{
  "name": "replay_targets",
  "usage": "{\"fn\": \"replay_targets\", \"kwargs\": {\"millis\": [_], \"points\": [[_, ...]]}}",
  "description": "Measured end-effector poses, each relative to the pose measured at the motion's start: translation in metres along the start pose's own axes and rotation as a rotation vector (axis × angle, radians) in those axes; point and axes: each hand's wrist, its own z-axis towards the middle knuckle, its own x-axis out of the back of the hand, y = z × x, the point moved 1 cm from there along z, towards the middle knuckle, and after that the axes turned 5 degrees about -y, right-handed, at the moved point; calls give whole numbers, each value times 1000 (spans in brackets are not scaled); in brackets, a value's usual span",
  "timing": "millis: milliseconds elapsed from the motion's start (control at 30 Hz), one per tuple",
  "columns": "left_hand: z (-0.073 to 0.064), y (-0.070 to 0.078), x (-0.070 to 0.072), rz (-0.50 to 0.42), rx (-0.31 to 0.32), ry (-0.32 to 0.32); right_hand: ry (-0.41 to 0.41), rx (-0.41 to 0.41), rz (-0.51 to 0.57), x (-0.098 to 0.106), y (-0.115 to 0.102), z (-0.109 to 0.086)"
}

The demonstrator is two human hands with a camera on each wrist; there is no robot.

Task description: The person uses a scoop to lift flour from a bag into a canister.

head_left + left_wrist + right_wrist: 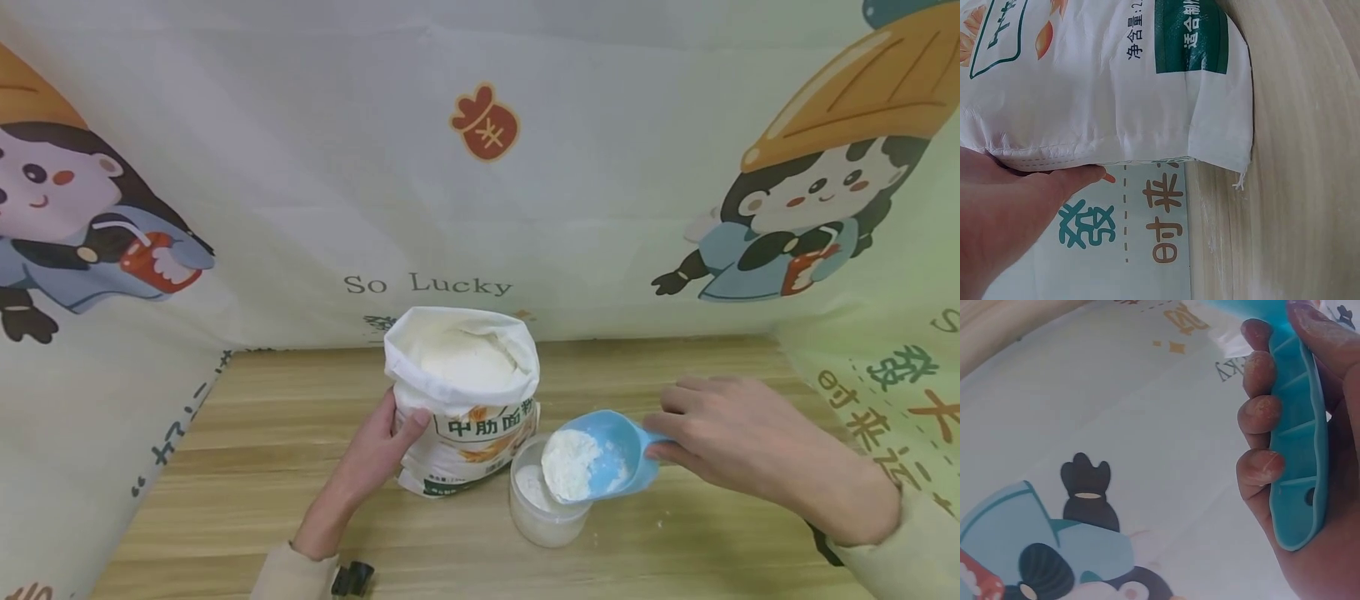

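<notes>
An open white bag of flour (pixel 480 429) stands upright on the wooden table, its rim rolled outward and white flour (pixel 468 362) inside. My left hand (pixel 378 446) holds the bag's left side, thumb on the front; in the left wrist view the hand (pixel 1022 206) lies along the bag's edge (pixel 1116 119). With my right hand (pixel 723 437) I grip the handle of a blue scoop (pixel 637 471), fingers curled round the ribbed handle (pixel 1297 431) in the right wrist view. The scoop, tilted and partly filled with flour, is over a clear round tub (pixel 551 529) containing flour.
A printed cloth backdrop (pixel 337 167) with cartoon figures rises behind and along both sides of the wooden table (pixel 247 467). Small white specks of flour dot the table to the right of the tub.
</notes>
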Motion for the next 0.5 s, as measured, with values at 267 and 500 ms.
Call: {"fn": "replay_targets", "kwargs": {"millis": [267,500], "points": [[1,0,0,9,9,1,-49,-13,-43,6,-4,5],[0,1,0,3,13,-2,-52,8,-66,8,-8,11]]}}
